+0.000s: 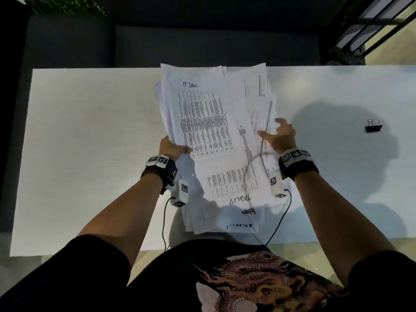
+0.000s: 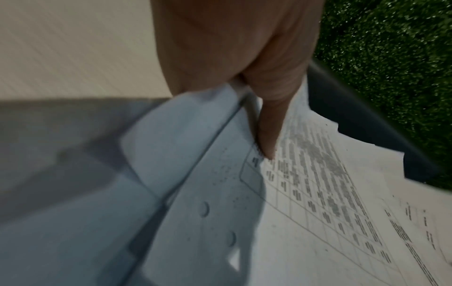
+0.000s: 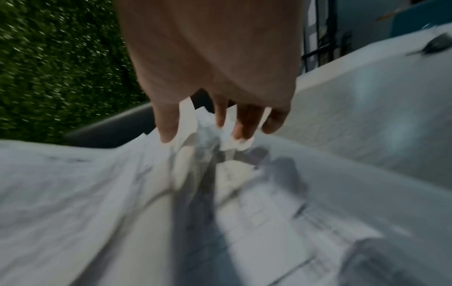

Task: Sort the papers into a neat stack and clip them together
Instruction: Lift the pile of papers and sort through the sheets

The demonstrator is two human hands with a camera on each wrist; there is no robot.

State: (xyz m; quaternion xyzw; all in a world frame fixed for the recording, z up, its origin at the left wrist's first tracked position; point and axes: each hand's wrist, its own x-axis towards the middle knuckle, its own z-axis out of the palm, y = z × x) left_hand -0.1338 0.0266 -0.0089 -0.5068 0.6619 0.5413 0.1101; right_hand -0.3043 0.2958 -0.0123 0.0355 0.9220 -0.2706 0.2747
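An untidy bundle of printed papers (image 1: 213,122) is lifted off the white table (image 1: 90,154), its sheets fanned at different angles. My left hand (image 1: 173,148) grips the bundle's left edge, thumb (image 2: 266,135) pressed on the top sheet (image 2: 318,193). My right hand (image 1: 278,134) hovers at the bundle's right edge with fingers (image 3: 242,123) spread and relaxed above the papers (image 3: 122,193); whether they touch is unclear. More sheets (image 1: 225,221) lie on the table near its front edge. A black binder clip (image 1: 373,126) lies on the table far to the right, apart from both hands.
A dark sofa (image 1: 202,46) stands behind the table's far edge. Green foliage (image 1: 67,3) sits at the back left and a black metal frame (image 1: 371,23) at the back right. Cables (image 1: 279,221) trail from both wrist cameras over the front edge.
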